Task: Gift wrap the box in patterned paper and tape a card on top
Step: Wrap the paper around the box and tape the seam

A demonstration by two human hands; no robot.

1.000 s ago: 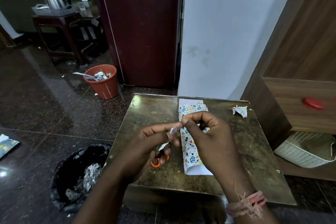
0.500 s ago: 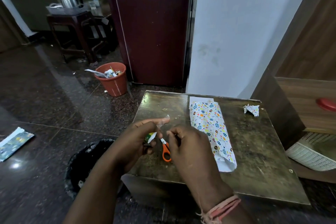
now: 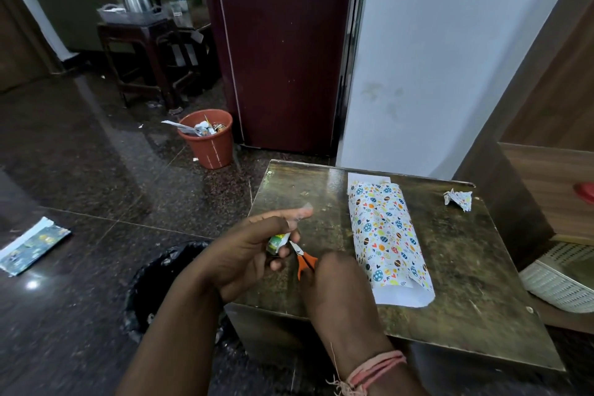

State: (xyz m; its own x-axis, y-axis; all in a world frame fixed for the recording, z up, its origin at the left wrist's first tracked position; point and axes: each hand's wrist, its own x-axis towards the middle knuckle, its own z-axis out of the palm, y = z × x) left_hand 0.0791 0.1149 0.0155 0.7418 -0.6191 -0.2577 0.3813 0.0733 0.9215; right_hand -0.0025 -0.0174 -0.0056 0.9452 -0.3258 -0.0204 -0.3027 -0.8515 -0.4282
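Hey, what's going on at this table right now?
A person is gift wrapping. The box, rolled in patterned paper, lies on the table with its ends not yet folded. The left hand grips a tape roll, with a strip of tape stuck on its forefinger. The right hand holds orange scissors by the roll. No card is visible.

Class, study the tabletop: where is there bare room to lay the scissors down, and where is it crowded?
Bare: the far-left table corner beyond the left hand, and the right strip between the wrapped box and paper scrap, down to the near-right edge. Crowded: the near-left, where both hands work, the right hand on the scissors.
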